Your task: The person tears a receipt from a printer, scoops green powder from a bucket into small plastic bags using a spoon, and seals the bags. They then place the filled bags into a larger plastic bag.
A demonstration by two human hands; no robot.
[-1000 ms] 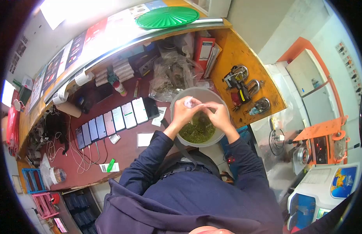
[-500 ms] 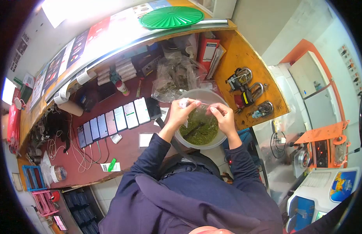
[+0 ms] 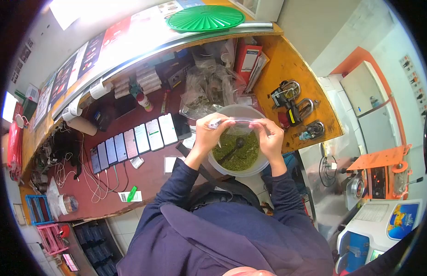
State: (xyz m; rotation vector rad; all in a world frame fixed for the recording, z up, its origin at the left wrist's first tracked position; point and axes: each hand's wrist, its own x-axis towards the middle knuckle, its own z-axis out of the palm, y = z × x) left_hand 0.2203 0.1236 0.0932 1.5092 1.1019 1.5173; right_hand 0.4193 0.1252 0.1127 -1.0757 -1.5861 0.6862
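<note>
Right hand [image 3: 271, 140] farther out, plastic [image 3: 242, 120] taut

Light: bright overall, cool white. Strongest source a white panel [image 3: 65, 14], far up and left of the tub [image 3: 236, 110]; glare burns out part of the ledge [image 3: 146, 28] up-left of the tub. Desk [image 3: 151, 184] left of the tub evenly lit, dimmer; recess [image 3: 179, 69] above and left of the tub in shadow. Phone screens [image 3: 154, 134] left of the tub glow pale. Clear film [image 3: 242, 120] over the tub catches thin highlights.

Quality: fisheye view, straight edges bowed well out from the tub, corners black. Area round the tub reasonably clear; fine print too small to read, outer rim softer.
</note>
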